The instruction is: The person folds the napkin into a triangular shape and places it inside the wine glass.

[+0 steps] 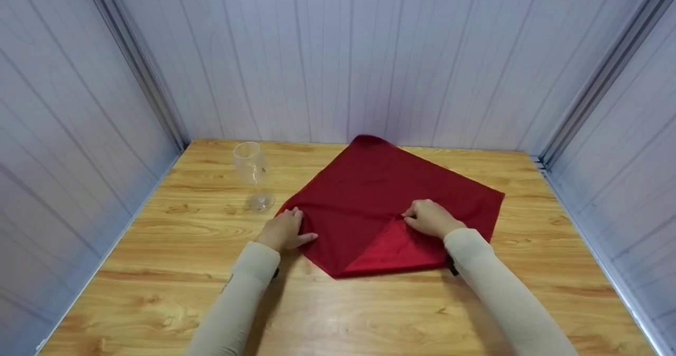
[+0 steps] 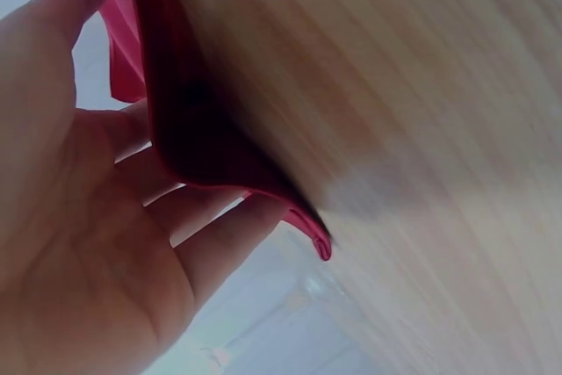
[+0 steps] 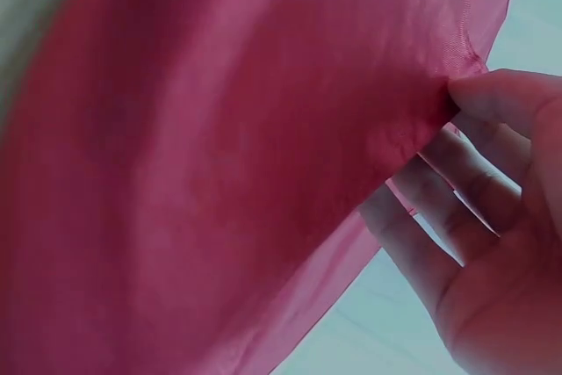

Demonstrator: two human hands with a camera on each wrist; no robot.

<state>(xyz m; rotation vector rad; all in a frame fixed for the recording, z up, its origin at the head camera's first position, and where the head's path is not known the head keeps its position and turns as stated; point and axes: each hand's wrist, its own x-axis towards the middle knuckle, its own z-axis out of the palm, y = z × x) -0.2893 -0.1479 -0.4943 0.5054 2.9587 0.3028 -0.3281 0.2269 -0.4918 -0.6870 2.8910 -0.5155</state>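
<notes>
A red cloth point(image 1: 369, 181) lies on the wooden table, its near part folded over so that a brighter, shiny red side point(image 1: 396, 250) shows. With thumb and fingertips my right hand point(image 1: 429, 218) pinches the tip of that folded part near the cloth's middle; the right wrist view shows the thumb point(image 3: 496, 94) pressing the fabric. My left hand point(image 1: 284, 230) rests on the cloth's left edge, thumb spread apart. In the left wrist view its fingers point(image 2: 237, 234) stretch out along the raised cloth edge point(image 2: 202, 185).
A clear stemmed glass point(image 1: 249, 166) stands upright at the back left, close beyond my left hand. Pale panelled walls point(image 1: 317, 55) enclose the table's back and sides. Bare wood point(image 1: 359, 319) shows in front of the cloth. The cloth's far corner reaches the back edge.
</notes>
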